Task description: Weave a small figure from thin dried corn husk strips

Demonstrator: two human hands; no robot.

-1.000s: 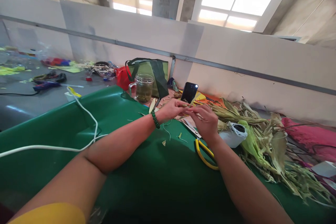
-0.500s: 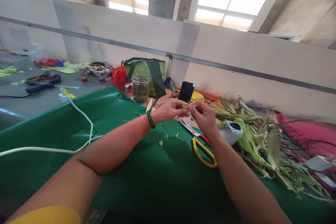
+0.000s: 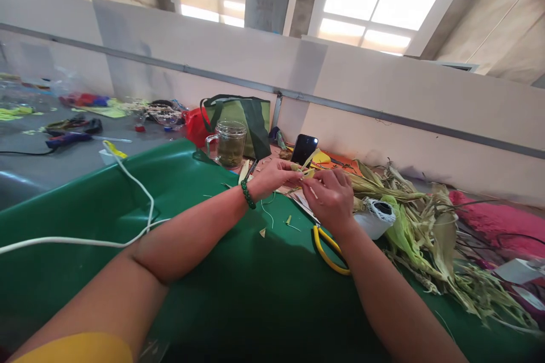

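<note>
My left hand (image 3: 276, 176), with a green bead bracelet at the wrist, and my right hand (image 3: 332, 197) meet above the green table cover (image 3: 128, 204). Both pinch a small folded strip of dry corn husk (image 3: 305, 169) between their fingertips. Yellow-handled scissors (image 3: 327, 247) lie on the cover just under my right wrist. A white spool of thread (image 3: 377, 216) sits right of my right hand.
A pile of corn husks (image 3: 426, 227) spreads to the right, with pink fluffy material (image 3: 494, 218) behind it. A glass mug (image 3: 230, 143), a green bag (image 3: 247, 116) and a propped phone (image 3: 304, 149) stand behind my hands. A white cable (image 3: 128, 181) crosses the left.
My hands have shifted slightly while working the husk strip; my right hand has dropped a little and covers more of the scissors. The view has shifted slightly.
</note>
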